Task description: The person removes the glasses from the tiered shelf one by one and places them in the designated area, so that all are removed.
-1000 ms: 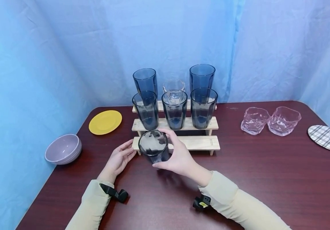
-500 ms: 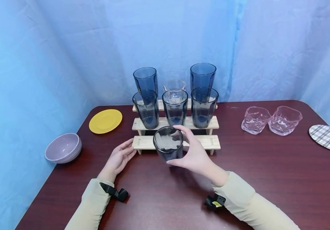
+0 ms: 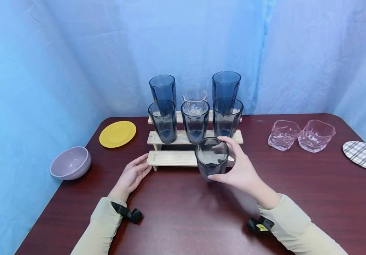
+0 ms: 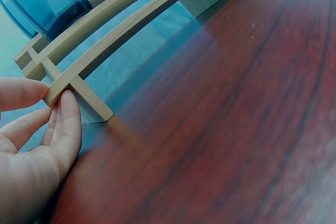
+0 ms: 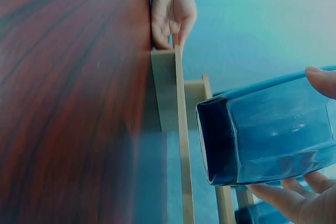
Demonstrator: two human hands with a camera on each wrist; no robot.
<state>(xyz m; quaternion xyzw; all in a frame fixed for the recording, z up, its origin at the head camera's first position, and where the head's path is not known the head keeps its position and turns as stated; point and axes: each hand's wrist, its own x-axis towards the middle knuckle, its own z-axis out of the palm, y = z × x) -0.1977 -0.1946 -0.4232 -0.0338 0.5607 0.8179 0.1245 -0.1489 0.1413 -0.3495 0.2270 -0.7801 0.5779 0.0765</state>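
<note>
My right hand [image 3: 241,171] grips a tall smoky-blue drinking glass [image 3: 209,170] around its side, thumb on the near side and fingers on the far side. In the right wrist view the glass [image 5: 278,135] hangs above the front shelf, its thick base over the board. My left hand [image 3: 132,177] pinches the left end of the front step of a three-tier wooden rack [image 3: 173,158]. In the left wrist view the fingertips [image 4: 68,100] press against the board's corner [image 4: 60,87]. A row of blue glasses [image 3: 164,124] stands upright on the middle step.
Two blue glasses [image 3: 226,85] flank a clear one [image 3: 194,94] on the back step. Two clear wavy glasses [image 3: 283,136] stand at the right, near a checked round mat [image 3: 364,156]. At the left lie a yellow plate [image 3: 117,134] and a lilac bowl [image 3: 70,163].
The right hand has carried the blue glass rightward along the front step, from its left end to near its right end. The left hand stays at the rack's corner.
</note>
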